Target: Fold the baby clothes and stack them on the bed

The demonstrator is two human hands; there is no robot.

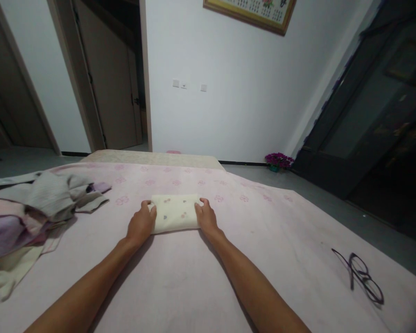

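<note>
A folded cream cloth (175, 214) with small printed spots lies in the middle of the pink covered surface. At its left edge, my left hand (143, 221) grips the fabric, thumb on top and fingers around the side. My right hand (207, 215) pinches the opposite edge in the same way. The cloth is a neat rectangle; whether it is a garment or a plain piece of fabric cannot be made out. Its underside and the fingertips beneath it are hidden.
A rumpled heap of clothes (52, 194) lies at the left. Black-framed glasses (362, 276) rest at the right on the pink flowered cover (263, 231). Beyond stand a white wall (235, 106), a partly open door (111, 78) and a pot of purple flowers (278, 160).
</note>
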